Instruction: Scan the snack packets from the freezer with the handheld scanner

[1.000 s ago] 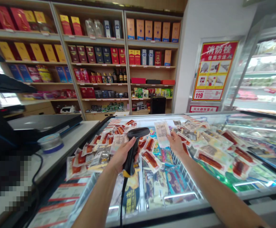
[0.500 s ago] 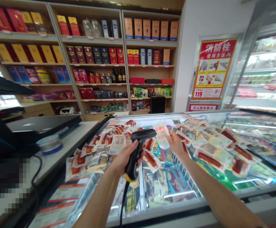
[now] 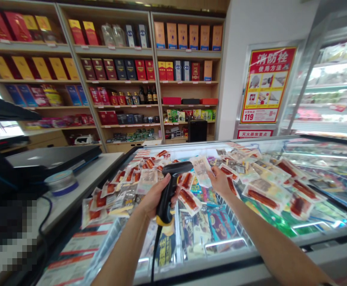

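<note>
Black plastic fills the left hand (image 3: 154,198): it is wrapped round the grip of a scanner (image 3: 169,190), thumb along the upper part. How do the two hands compare?

– Both are busy. The right hand (image 3: 219,180) pinches a pale packet (image 3: 201,171) by its near right edge, thumb and fingers together, so neither hand is free.

– Where is that packet from the scanner?

– Just to the right. The scanner's head runs left to right and its right end points at the packet's left edge. They look very near each other, but touching or apart I cannot tell, as depth is hard to judge here.

– And the packet's long axis?

– Far to near, far end leaning a little left, so it crosses the line of the scanner's head. Its broad printed face is turned towards the wearer.

– Is the trigger pressed?

– Cannot tell; it is hidden. The cord (image 3: 154,254) hangs from the near end of the grip.

– What lies about?

– Sausage packets (image 3: 189,200) spread left and right over the freezer (image 3: 235,266), and at far left a table (image 3: 101,167) with a round tub (image 3: 61,182) on it
</note>
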The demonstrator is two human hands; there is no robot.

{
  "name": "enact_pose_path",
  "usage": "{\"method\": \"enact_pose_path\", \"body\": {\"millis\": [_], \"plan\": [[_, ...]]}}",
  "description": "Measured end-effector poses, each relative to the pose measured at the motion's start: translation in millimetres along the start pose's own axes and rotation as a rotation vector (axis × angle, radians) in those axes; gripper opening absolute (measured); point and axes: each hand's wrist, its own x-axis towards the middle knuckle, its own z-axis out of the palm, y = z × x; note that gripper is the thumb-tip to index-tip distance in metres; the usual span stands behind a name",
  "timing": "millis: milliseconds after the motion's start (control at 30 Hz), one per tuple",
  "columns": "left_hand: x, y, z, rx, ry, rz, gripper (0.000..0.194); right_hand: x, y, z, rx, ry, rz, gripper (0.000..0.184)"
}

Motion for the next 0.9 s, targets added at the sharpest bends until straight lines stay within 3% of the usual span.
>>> {"method": "enact_pose_path", "body": {"millis": [233,533,900], "plan": [[1,6,-13.4,-0.022,-0.041,0.021,0.034,-2,-2,0,-0.016,-0.034,-0.01,0.016],[5,3,-1.1,-0.084,-0.1,0.003,0.035,-3,-9,-2,-0.038,-0.037,-0.03,0.016],[4,9,1.2,-0.155,-0.055,-0.009,0.037,-3,-6,-1,-0.04,-0.032,-0.02,0.019]]}}
